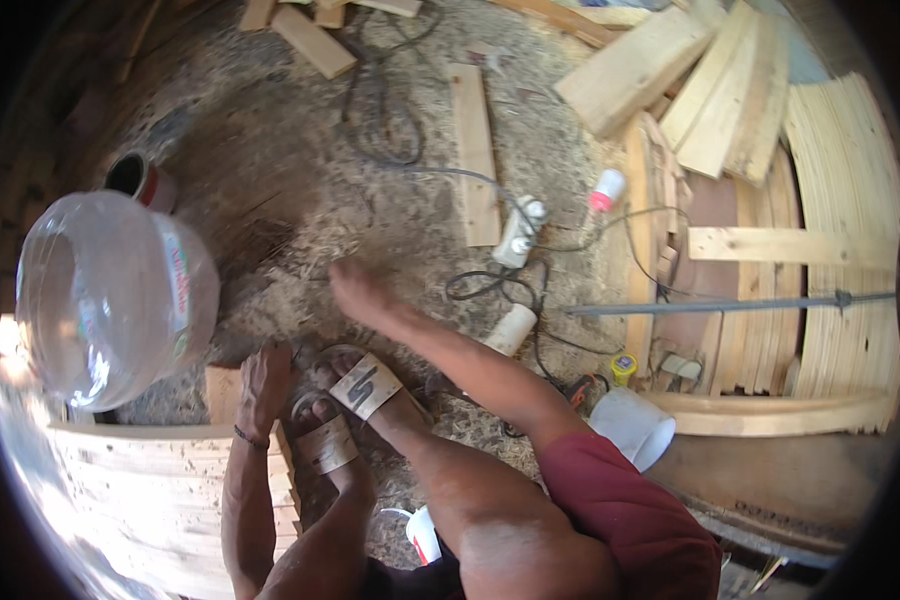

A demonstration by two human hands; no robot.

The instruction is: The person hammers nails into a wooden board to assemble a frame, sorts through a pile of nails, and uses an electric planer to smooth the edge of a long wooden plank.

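My left hand (267, 385) is closed low beside my sandalled feet, its fingers curled downward, and what they hold is hidden. Right behind it a small wooden block (222, 393) stands at the end of a stack of pale boards (140, 490). My right hand (360, 292) reaches across above the sawdust-strewn ground, in front of my sandals (365, 385). It is blurred, with the fingers looking curled in, and I cannot make out anything in it.
A big clear plastic bottle (100, 300) stands at the left by a dark-mouthed can (142, 182). A power strip (519, 232) with cables, a single plank (475, 155), a white-and-pink bottle (607, 190), a yellow tape measure (623, 368) and a white container (632, 428) lie rightward. Stacked boards (850, 190) line the right.
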